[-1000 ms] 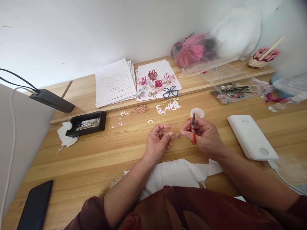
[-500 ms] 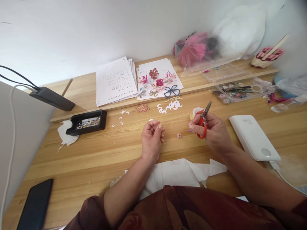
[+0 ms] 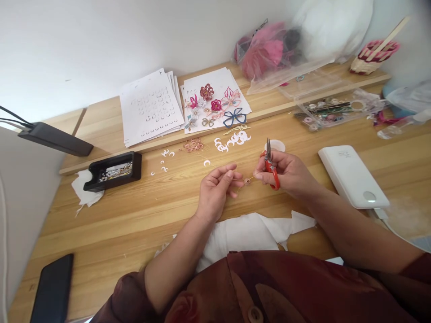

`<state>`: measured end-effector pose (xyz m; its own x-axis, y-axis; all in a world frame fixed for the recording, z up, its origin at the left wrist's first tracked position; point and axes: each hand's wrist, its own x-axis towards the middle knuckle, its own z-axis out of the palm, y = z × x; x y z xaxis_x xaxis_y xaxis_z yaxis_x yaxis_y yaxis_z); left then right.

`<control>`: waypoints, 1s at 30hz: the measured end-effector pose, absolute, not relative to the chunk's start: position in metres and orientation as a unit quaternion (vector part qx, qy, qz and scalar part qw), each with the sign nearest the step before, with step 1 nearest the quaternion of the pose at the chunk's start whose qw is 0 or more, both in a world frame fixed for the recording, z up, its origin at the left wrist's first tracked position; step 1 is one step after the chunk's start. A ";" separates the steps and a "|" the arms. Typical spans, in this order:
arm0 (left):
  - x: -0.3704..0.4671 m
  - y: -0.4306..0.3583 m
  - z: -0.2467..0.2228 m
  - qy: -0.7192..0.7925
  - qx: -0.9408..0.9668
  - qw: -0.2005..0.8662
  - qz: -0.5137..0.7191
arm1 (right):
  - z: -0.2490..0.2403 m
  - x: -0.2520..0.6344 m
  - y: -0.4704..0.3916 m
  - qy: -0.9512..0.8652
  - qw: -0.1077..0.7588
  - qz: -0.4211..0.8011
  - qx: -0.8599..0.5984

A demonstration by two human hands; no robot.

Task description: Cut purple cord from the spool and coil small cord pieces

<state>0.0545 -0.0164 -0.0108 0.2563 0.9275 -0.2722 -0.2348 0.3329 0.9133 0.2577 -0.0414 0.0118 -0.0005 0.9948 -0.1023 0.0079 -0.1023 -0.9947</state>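
Note:
Thumb and fingers of my left hand (image 3: 217, 188) are pinched on a thin golden thread or wire. A small pinkish ring-shaped piece (image 3: 247, 181) hangs on it between my hands. My right hand (image 3: 289, 175) is closed around red-handled scissors (image 3: 272, 172), blades pointing up, and its fingertips meet the thin strand too. Beyond my hands lie a single white crescent (image 3: 206, 163), a heap of white crescents (image 3: 235, 140) and a cluster of pinkish coiled pieces (image 3: 193, 145).
A black tray (image 3: 134, 167) of beads stands at left, a phone (image 3: 52, 287) nearer me. Wire flowers (image 3: 235, 117) lie on paper at the back. At right are a white power bank (image 3: 353, 177) and a clear box (image 3: 332, 112); white cloth (image 3: 245, 233) lies before me.
My right hand has moved left, closer to my left hand, with the scissors more upright. The small ring piece now hangs between both hands. The view has shifted slightly.

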 end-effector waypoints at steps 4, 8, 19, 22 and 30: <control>0.051 -0.010 -0.010 0.473 0.354 0.607 0.531 | 0.011 0.259 -0.041 -0.466 0.482 0.515 -0.534; 0.050 -0.008 -0.011 0.466 0.336 0.584 0.573 | 0.009 0.261 -0.039 -0.460 0.496 0.504 -0.537; 0.044 -0.007 -0.014 0.479 0.461 0.560 0.494 | 0.007 0.261 -0.039 -0.469 0.485 0.515 -0.529; 0.045 -0.006 -0.014 0.484 0.496 0.533 0.486 | 0.007 0.260 -0.038 -0.472 0.491 0.509 -0.526; 0.024 -0.014 0.012 0.477 0.687 0.367 0.407 | 0.002 0.257 -0.036 -0.512 0.494 0.459 -0.533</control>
